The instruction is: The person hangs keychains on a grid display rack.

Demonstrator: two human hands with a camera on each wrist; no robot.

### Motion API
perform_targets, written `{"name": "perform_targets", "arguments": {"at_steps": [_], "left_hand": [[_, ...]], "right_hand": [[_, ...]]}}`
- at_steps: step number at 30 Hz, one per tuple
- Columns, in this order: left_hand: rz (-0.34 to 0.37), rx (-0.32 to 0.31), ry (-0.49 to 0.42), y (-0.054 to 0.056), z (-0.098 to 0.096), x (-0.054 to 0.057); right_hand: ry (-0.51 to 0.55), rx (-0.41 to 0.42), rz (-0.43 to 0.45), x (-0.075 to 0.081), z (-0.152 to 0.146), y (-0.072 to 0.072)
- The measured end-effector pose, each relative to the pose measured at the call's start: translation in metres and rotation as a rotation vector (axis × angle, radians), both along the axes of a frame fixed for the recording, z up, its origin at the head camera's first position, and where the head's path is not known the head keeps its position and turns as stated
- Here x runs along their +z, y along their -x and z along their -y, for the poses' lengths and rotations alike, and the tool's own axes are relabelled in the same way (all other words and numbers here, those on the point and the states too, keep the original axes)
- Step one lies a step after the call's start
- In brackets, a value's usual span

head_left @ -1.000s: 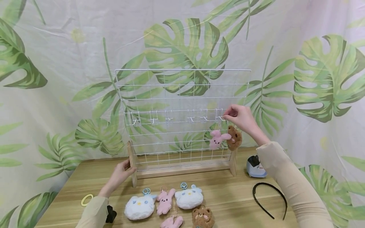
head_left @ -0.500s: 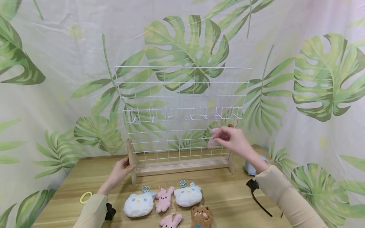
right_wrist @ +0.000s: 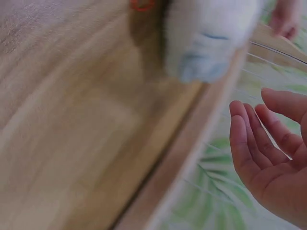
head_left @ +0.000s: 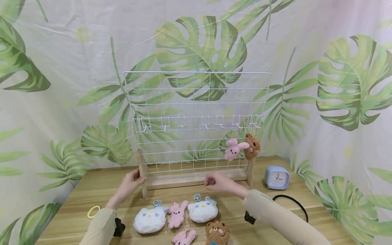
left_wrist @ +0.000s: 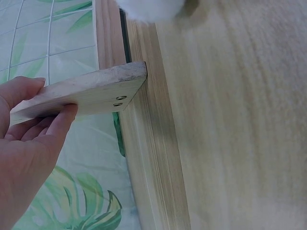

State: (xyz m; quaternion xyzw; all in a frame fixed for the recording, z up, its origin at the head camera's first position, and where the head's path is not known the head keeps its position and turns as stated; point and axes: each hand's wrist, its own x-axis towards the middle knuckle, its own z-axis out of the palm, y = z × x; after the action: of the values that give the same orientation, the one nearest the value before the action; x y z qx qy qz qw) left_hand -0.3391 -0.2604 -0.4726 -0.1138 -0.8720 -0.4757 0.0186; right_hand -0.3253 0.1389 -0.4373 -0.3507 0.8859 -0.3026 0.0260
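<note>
My left hand (head_left: pixel 130 186) grips the wooden side post (left_wrist: pixel 91 91) of the white wire grid rack (head_left: pixel 196 103), thumb on one face and fingers on the other. My right hand (head_left: pixel 225 182) is in front of the rack's base, fingers loosely curved with nothing between them, as the right wrist view shows. Just below it on the table lies a white plush keychain (head_left: pixel 203 211) with a blue ring. Beside that are a pink bunny keychain (head_left: pixel 176 214) and another white plush keychain (head_left: pixel 150 220). A pink bunny (head_left: pixel 234 150) and a brown bear (head_left: pixel 252 147) hang from the right-hand hooks.
Several bare hooks (head_left: pixel 182 127) line the grid. Nearer the front lie another pink bunny (head_left: pixel 184 237) and a brown bear (head_left: pixel 217 233). A blue alarm clock (head_left: pixel 277 177) and a black headband (head_left: pixel 294 200) are at right, a yellow ring (head_left: pixel 93 212) at left.
My right hand has let go at the right-hand hooks and moved down and left toward the white plush. The bunny and bear stay hanging. My left hand keeps its place on the post.
</note>
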Motion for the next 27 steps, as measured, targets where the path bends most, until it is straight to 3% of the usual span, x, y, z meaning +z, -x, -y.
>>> {"name": "perform_targets", "arguments": {"at_steps": [3, 9, 16, 27], "left_hand": [[-0.005, -0.003, 0.000, 0.000, 0.000, 0.001], [-0.016, -0.018, 0.000, -0.001, 0.000, -0.001], [-0.028, -0.005, -0.001, -0.002, 0.000, -0.001], [-0.015, -0.007, -0.001, -0.003, 0.000, 0.001]], "right_hand": [[-0.065, 0.004, 0.039, -0.015, 0.013, 0.008], [-0.204, -0.031, 0.007, -0.033, 0.034, 0.018], [-0.260, -0.050, -0.044, -0.038, 0.045, 0.022], [-0.334, -0.080, 0.053, -0.037, 0.047, 0.030]]}}
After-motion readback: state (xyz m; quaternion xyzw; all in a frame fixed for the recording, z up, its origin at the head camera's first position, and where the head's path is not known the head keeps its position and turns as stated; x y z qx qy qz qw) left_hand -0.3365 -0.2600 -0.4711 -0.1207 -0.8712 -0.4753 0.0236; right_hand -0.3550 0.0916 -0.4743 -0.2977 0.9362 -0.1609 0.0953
